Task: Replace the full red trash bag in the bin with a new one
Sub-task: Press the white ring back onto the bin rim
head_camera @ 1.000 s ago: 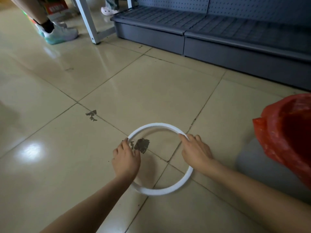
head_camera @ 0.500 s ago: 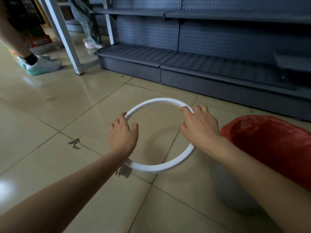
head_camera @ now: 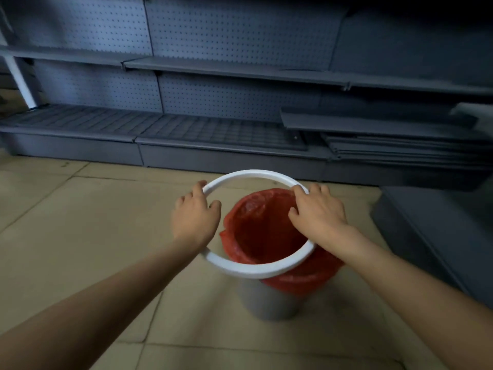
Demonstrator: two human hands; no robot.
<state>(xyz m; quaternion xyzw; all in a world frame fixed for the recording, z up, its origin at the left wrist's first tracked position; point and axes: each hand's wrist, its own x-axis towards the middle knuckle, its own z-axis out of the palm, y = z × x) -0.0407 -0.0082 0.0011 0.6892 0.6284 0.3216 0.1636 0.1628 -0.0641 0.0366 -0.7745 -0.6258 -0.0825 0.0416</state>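
A white plastic ring [head_camera: 256, 269] hangs in the air just above the mouth of a grey bin [head_camera: 269, 303]. A red trash bag [head_camera: 266, 231] lines the bin, its edge folded over the rim. My left hand [head_camera: 194, 217] grips the ring's left side. My right hand [head_camera: 317, 214] grips its right side. The ring sits slightly left of the bin's opening and tilts toward me. The bag's inside looks dark, so its contents cannot be made out.
Grey metal store shelving [head_camera: 213, 129] with a pegboard back runs along the far side. A low grey shelf base [head_camera: 440, 236] stands close to the bin's right. Beige floor tiles [head_camera: 80, 236] spread to the left and front.
Both hands lifted the white ring off the floor and carried it right, over the bin. The view swung right, so the bin now sits in the middle.
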